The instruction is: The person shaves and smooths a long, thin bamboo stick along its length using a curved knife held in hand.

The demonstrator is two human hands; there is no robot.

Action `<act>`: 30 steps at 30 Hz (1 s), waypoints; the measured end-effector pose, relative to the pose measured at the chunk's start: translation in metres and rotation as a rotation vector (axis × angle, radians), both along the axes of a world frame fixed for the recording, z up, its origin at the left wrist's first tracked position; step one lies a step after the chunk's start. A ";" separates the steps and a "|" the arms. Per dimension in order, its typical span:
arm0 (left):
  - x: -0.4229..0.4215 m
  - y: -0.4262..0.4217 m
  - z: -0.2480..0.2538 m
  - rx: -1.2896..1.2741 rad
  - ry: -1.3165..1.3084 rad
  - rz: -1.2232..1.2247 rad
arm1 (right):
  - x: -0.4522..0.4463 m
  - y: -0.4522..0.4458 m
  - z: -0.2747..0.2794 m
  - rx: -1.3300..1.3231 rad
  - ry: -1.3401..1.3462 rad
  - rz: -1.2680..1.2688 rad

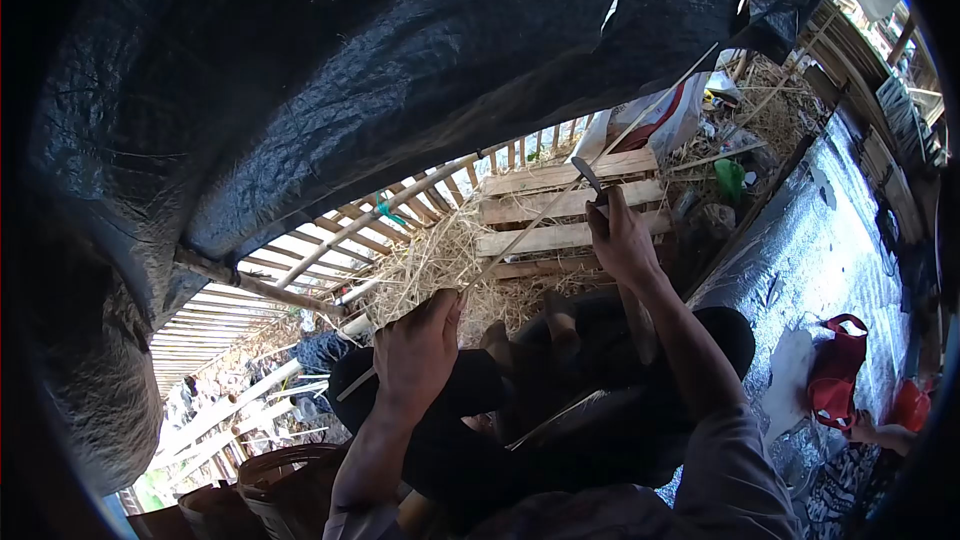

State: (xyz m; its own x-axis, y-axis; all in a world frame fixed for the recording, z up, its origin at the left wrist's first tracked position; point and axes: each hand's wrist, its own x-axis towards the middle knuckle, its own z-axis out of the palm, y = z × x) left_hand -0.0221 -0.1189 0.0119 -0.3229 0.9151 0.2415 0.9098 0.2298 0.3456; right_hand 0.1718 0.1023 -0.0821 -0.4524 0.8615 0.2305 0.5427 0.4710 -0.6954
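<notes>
A long thin bamboo strip [528,230] runs slantwise from my left hand up past a wooden crate. My left hand [418,350] is closed round its lower part, above my left knee. In my right hand [622,240], held in front of the crate's slats, is a knife with a curved blade [587,174] pointing up and left. The blade lies close to the strip; whether they touch I cannot tell. Below the knife hand, the lower part of a wooden piece [637,325] shows between my knees.
The slatted wooden crate [560,208] stands ahead, with straw [430,265] beside it. A dark tarp [330,70] hangs overhead. Woven baskets [285,480] are at lower left. Another person's hand [885,434] is beside a red cloth item [838,372] at right.
</notes>
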 end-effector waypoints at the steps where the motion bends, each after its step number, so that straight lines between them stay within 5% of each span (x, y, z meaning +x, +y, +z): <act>1: 0.002 0.002 0.001 -0.029 -0.007 -0.004 | 0.003 0.003 -0.007 -0.005 0.001 -0.002; 11: 0.016 0.021 0.000 -0.139 0.019 -0.049 | 0.051 0.052 -0.034 -0.125 0.148 -0.189; 15: 0.015 0.029 -0.004 -0.126 0.022 -0.046 | 0.036 0.024 -0.039 -0.082 0.003 0.030; 23: 0.011 0.033 -0.003 -0.179 -0.073 -0.008 | 0.053 0.068 -0.044 -0.302 0.197 -0.178; 30: 0.006 0.037 -0.009 -0.279 -0.087 0.026 | 0.016 0.012 -0.043 -0.087 0.033 0.139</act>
State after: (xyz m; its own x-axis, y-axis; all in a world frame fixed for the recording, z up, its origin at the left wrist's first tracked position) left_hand -0.0158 -0.0814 0.0031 -0.3559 0.9333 -0.0485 0.8719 0.3503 0.3422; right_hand 0.1880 0.1145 -0.1246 -0.5618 0.8087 0.1744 0.4527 0.4769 -0.7534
